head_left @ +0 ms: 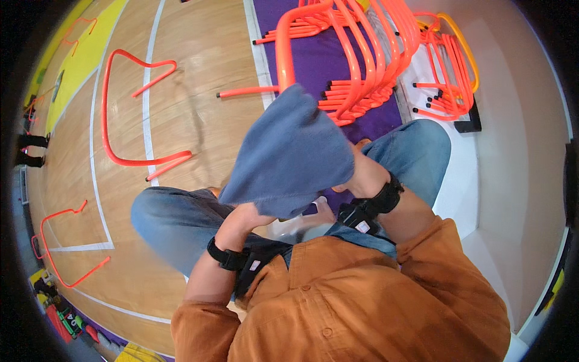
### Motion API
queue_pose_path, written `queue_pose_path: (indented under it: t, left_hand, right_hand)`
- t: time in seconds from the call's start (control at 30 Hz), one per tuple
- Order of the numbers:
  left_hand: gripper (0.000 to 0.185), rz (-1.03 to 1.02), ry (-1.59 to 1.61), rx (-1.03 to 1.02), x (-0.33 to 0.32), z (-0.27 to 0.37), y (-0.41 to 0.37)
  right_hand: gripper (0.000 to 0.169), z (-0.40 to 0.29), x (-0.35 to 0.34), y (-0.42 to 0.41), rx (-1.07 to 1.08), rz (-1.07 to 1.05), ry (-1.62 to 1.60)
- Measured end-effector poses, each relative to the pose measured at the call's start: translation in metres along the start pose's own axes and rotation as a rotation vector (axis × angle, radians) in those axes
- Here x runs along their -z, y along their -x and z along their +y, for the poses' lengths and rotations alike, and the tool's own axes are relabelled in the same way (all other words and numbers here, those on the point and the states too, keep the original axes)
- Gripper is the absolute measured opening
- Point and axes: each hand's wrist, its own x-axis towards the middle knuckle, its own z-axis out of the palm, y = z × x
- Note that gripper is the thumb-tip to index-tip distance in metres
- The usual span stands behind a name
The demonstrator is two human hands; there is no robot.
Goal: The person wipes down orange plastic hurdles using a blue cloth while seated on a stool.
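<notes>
A blue-grey cloth is spread in the air in front of me, hiding most of my fingers. My left hand holds its lower left edge from beneath. At its right edge, my right hand grips it, fingers hidden behind the fabric. Just beyond the cloth stands a row of nested orange training hurdles, and the cloth overlaps the nearest hurdle's tube in view. Between my legs is a whitish translucent item, partly covered; I cannot tell what it is.
Single orange hurdles stand on the wooden court floor to the left. More orange and yellow hurdles sit by the wall at right. A purple floor strip runs beneath the stack. A person's legs show far left.
</notes>
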Motion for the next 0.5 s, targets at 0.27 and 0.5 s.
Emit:
queue_pose_path:
  t: [0.27, 0.5]
  left_hand:
    - [0.031, 0.014, -0.076, -0.062, -0.03, 0.003, -0.029]
    - [0.036, -0.082, -0.072, 0.228, -0.021, 0.032, -0.027]
  right_hand:
    - [0.036, -0.027, 0.02, -0.033, 0.193, 0.065, -0.209]
    - [0.038, -0.047, 0.016, -0.029, 0.249, 0.074, -0.44]
